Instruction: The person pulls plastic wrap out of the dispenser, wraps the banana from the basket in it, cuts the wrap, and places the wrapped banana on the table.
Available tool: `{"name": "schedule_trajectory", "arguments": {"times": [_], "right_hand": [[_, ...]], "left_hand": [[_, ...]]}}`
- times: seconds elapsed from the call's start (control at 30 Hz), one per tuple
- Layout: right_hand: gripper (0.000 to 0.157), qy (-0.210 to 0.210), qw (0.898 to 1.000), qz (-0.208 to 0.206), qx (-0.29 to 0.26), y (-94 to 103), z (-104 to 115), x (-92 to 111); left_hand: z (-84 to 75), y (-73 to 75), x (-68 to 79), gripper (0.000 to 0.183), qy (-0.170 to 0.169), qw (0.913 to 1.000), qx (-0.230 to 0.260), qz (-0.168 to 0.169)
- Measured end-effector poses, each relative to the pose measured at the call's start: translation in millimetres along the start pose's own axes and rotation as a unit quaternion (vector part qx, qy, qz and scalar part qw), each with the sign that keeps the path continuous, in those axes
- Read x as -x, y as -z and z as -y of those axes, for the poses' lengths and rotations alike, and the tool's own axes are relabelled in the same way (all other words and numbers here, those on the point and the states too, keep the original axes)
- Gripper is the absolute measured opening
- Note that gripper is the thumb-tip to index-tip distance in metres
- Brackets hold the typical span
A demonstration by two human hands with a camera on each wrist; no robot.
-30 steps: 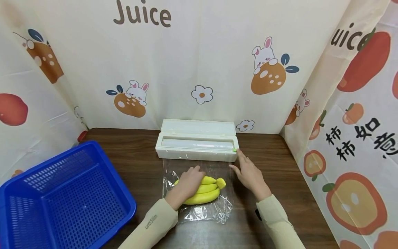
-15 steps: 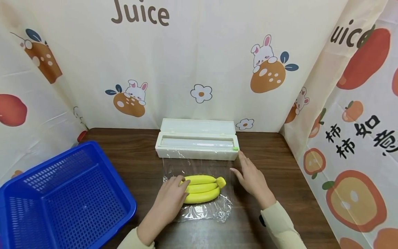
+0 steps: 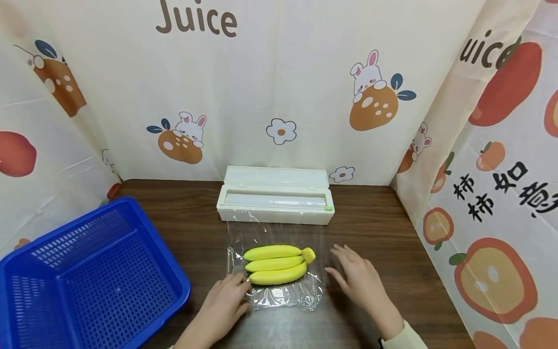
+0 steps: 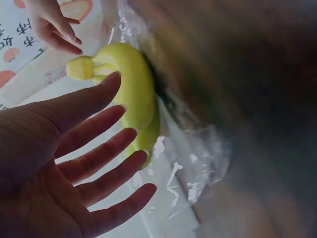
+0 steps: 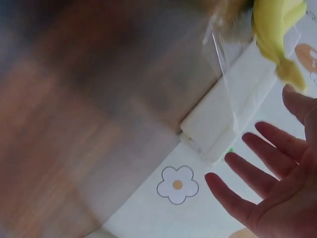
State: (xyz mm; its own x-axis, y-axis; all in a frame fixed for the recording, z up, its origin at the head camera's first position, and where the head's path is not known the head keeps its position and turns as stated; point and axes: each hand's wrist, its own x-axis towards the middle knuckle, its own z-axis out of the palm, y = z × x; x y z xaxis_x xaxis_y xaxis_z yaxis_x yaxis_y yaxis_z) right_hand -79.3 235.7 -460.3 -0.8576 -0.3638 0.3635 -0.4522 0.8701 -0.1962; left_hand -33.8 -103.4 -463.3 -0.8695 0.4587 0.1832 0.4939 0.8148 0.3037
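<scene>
A bunch of yellow bananas (image 3: 275,264) lies on a sheet of clear plastic wrap (image 3: 285,296), stem pointing right. The sheet runs out of the front of a white wrap dispenser (image 3: 274,216), whose lid stands up and shows the roll inside. My left hand (image 3: 222,303), fingers spread, is at the left edge of the wrap beside the banana tips; whether it touches the film cannot be made out. To the right of the wrap, my right hand (image 3: 359,281) has its fingers loosely extended and holds nothing. Both palms show empty in the wrist views.
A blue perforated plastic basket (image 3: 183,286) stands at the left of the dark wooden table (image 3: 405,261). A small green slider (image 3: 328,208) sits at the dispenser's right end. Printed cloth (image 3: 279,87) hangs behind and along both sides.
My left hand has let go of the bananas and drawn back to the lower left. My right hand has left the dispenser's right end and come down toward me.
</scene>
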Motion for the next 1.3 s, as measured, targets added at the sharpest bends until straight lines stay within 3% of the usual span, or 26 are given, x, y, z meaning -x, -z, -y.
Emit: {"name": "schedule_trajectory", "arguments": {"times": [0.17,0.3,0.57,0.73,1.1,1.3], "right_hand": [[0.042,0.076,0.997,-0.026,0.017,-8.0,7,21],[0.040,0.117,0.993,-0.014,0.017,-15.1,13,33],[0.031,0.128,0.991,0.048,0.013,-23.1,23,41],[0.026,0.141,0.988,0.054,0.019,-27.7,24,40],[0.023,0.158,0.986,0.031,0.045,-37.5,25,38],[0.028,0.176,0.983,-0.039,0.033,-34.6,22,35]], "left_hand": [[4.2,-7.9,8.7,0.030,-0.004,0.9998,0.006,0.021],[5.6,-12.3,12.5,0.033,-0.005,0.9998,-0.005,0.020],[8.8,-18.9,20.1,0.037,0.008,0.9990,-0.037,0.025],[10.1,-22.9,23.8,0.032,0.022,0.9983,-0.047,0.028],[7.7,-24.3,24.0,0.020,0.022,0.9957,-0.089,-0.015],[6.7,-15.3,16.1,0.021,0.001,0.9928,-0.096,-0.071]]}}
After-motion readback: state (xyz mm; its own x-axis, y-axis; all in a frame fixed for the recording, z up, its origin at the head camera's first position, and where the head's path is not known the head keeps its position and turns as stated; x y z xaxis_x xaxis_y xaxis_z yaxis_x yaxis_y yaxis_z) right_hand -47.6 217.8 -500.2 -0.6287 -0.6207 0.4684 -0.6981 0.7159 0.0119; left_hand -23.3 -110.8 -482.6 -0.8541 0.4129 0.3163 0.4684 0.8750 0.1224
